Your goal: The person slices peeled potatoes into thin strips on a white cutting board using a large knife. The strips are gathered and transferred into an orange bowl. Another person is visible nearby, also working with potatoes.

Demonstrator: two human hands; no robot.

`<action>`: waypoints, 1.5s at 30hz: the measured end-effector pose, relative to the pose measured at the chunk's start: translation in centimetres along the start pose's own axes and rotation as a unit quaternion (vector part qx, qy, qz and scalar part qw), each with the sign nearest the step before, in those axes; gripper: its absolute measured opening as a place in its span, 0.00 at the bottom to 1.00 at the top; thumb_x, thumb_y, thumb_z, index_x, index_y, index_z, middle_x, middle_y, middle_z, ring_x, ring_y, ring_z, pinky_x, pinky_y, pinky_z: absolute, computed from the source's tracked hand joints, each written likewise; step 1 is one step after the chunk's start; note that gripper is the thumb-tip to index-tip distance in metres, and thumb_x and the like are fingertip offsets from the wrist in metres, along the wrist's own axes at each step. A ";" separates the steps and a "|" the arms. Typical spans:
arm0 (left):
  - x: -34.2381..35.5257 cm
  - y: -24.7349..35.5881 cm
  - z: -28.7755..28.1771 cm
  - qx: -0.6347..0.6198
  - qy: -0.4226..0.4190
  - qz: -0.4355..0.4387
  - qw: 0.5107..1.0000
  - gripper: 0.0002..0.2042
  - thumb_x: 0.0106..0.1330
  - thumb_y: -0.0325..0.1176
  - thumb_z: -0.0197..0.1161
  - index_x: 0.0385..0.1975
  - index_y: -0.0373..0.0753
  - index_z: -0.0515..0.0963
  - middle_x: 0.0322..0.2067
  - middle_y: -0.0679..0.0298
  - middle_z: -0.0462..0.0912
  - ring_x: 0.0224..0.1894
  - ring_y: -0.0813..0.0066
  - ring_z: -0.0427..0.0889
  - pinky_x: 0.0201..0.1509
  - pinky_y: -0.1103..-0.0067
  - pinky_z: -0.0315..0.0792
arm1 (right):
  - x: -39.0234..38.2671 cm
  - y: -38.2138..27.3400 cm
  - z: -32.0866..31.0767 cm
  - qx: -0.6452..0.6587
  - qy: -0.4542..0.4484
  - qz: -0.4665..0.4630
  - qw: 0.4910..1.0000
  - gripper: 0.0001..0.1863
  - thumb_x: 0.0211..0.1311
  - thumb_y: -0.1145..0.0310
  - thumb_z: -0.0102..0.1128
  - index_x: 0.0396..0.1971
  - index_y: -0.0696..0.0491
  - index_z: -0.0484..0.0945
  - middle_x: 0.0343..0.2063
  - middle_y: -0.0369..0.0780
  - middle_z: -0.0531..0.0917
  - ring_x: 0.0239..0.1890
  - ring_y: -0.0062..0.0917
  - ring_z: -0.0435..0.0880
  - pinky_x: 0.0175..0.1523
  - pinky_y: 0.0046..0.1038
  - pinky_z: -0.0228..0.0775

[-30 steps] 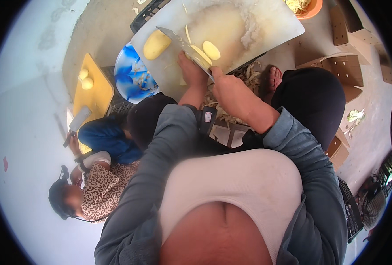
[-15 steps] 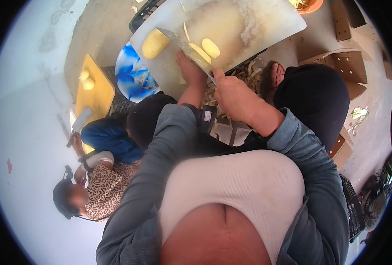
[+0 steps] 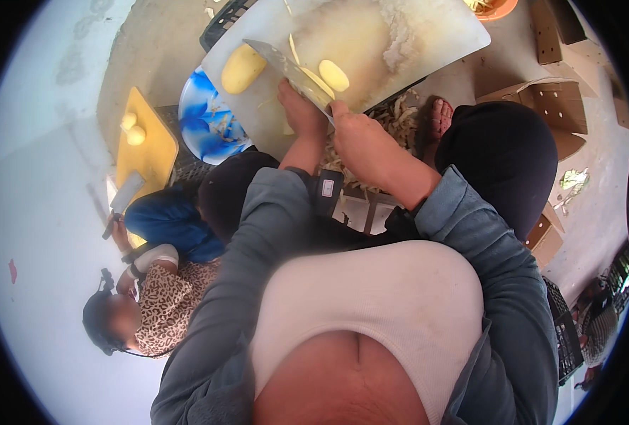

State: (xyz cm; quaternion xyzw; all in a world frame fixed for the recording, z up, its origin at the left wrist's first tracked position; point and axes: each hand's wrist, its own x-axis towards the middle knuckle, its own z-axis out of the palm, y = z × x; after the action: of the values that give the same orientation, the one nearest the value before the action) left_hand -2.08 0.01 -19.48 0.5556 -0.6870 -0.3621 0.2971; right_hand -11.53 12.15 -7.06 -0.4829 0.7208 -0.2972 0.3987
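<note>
My right hand [image 3: 360,134] is wrapped round the handle of a wide-bladed knife [image 3: 280,62]. The blade slants up and left over a white cutting board [image 3: 428,42]. Close against the blade's near side is my left hand [image 3: 302,113], its fingers bunched; whatever they hold is hidden. Along the far side of the blade lies a thin yellow piece of peeled potato [image 3: 319,82]. A flat oval potato slice [image 3: 334,75] rests just right of it. On the board's left part sits a large peeled potato [image 3: 243,69]. A thin potato strip [image 3: 293,49] lies beyond the blade.
A blue-and-white basin [image 3: 208,120] stands left of the board. Peelings [image 3: 399,120] lie below the board's near edge. At left, a person [image 3: 180,297] holds a cleaver [image 3: 127,191] by a yellow board [image 3: 151,145]. Cardboard boxes [image 3: 562,106] and an orange bowl [image 3: 498,10] are at right.
The whole view has shifted slightly left. Both hands and the knife keep nearly the same place over the board, with the blade still beside the potato piece.
</note>
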 end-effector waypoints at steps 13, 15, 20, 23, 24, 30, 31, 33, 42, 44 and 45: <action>-0.5 3.3 -0.2 0.068 0.039 -0.008 0.997 0.20 0.72 0.44 0.46 0.54 0.36 0.67 0.50 0.44 0.71 0.52 0.41 0.72 0.54 0.58 0.67 | 3.2 2.2 1.7 -0.016 0.008 0.009 1.000 0.15 0.56 0.77 0.50 0.43 0.67 0.65 0.25 0.60 0.80 0.34 0.55 0.81 0.42 0.49 0.72; -0.6 3.3 -0.2 0.064 0.034 -0.007 0.997 0.20 0.72 0.44 0.47 0.54 0.36 0.66 0.50 0.44 0.71 0.52 0.41 0.72 0.54 0.58 0.67 | 2.9 1.9 1.1 -0.013 0.001 -0.005 1.000 0.15 0.57 0.77 0.50 0.43 0.67 0.65 0.25 0.60 0.80 0.34 0.55 0.81 0.42 0.49 0.72; -0.3 0.9 -0.1 -0.011 0.036 0.006 0.999 0.23 0.64 0.41 0.59 0.55 0.37 0.65 0.51 0.46 0.71 0.53 0.43 0.72 0.54 0.59 0.67 | -0.6 -0.7 -0.8 -0.009 -0.018 -0.015 1.000 0.11 0.58 0.76 0.49 0.39 0.64 0.67 0.28 0.59 0.81 0.34 0.54 0.81 0.42 0.47 0.73; -0.5 1.2 -0.1 0.028 0.017 0.021 0.999 0.26 0.59 0.38 0.64 0.55 0.37 0.64 0.52 0.47 0.70 0.54 0.44 0.71 0.54 0.59 0.67 | -1.6 -1.1 -1.4 -0.006 -0.024 -0.007 1.000 0.10 0.58 0.77 0.49 0.39 0.64 0.66 0.28 0.59 0.80 0.35 0.54 0.81 0.42 0.47 0.73; -0.5 1.3 -0.1 0.040 0.015 0.026 0.999 0.26 0.59 0.37 0.64 0.55 0.37 0.64 0.51 0.47 0.70 0.54 0.44 0.71 0.54 0.59 0.67 | -1.7 -1.2 -1.4 -0.002 -0.027 -0.002 1.000 0.10 0.58 0.77 0.49 0.38 0.64 0.66 0.28 0.60 0.80 0.35 0.54 0.81 0.42 0.47 0.73; -0.4 0.8 -0.1 0.033 0.023 0.014 0.999 0.25 0.59 0.36 0.64 0.54 0.37 0.64 0.50 0.48 0.70 0.53 0.45 0.71 0.55 0.60 0.67 | -1.8 -1.2 -1.3 0.008 -0.032 -0.007 0.999 0.10 0.58 0.77 0.49 0.38 0.65 0.66 0.29 0.60 0.80 0.36 0.54 0.81 0.43 0.47 0.73; -0.5 1.0 -0.1 0.031 0.019 0.016 0.999 0.25 0.59 0.36 0.63 0.54 0.37 0.64 0.50 0.48 0.70 0.53 0.45 0.71 0.55 0.60 0.67 | -1.7 -0.8 -1.1 0.009 -0.024 -0.016 1.000 0.13 0.58 0.77 0.49 0.42 0.65 0.65 0.27 0.60 0.80 0.35 0.55 0.81 0.43 0.48 0.73; -0.6 1.2 -0.1 0.030 0.017 0.023 0.999 0.25 0.59 0.36 0.63 0.54 0.37 0.64 0.50 0.48 0.71 0.53 0.45 0.71 0.55 0.60 0.66 | -1.6 -0.1 -0.6 0.011 -0.009 -0.035 0.999 0.18 0.57 0.77 0.48 0.48 0.66 0.62 0.25 0.59 0.79 0.34 0.55 0.80 0.42 0.48 0.73; -0.6 0.1 -0.4 0.054 0.010 0.086 0.995 0.23 0.61 0.35 0.60 0.54 0.35 0.65 0.49 0.46 0.71 0.53 0.44 0.71 0.54 0.60 0.67 | -0.9 -0.5 -0.3 0.000 -0.022 0.005 1.000 0.11 0.56 0.77 0.51 0.39 0.65 0.66 0.29 0.61 0.80 0.37 0.54 0.82 0.43 0.48 0.73; -0.7 0.5 -0.3 0.025 0.001 0.048 0.999 0.22 0.61 0.35 0.60 0.54 0.35 0.65 0.50 0.46 0.71 0.53 0.43 0.71 0.54 0.60 0.67 | -0.7 0.1 0.2 0.004 -0.011 -0.006 1.000 0.14 0.56 0.78 0.49 0.42 0.66 0.64 0.27 0.61 0.80 0.35 0.55 0.81 0.43 0.48 0.73; -0.7 0.4 -0.3 0.016 0.011 0.042 0.999 0.22 0.63 0.36 0.59 0.54 0.35 0.65 0.50 0.46 0.71 0.53 0.43 0.71 0.54 0.60 0.67 | -0.5 0.3 0.5 0.007 -0.006 -0.013 1.000 0.16 0.56 0.78 0.48 0.44 0.67 0.63 0.26 0.61 0.80 0.34 0.55 0.81 0.42 0.48 0.73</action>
State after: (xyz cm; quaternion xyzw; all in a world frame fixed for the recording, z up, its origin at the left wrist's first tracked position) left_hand -1.94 0.71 -18.96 0.5345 -0.7122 -0.3324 0.3107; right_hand -11.15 12.65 -7.38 -0.4912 0.7100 -0.3047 0.4022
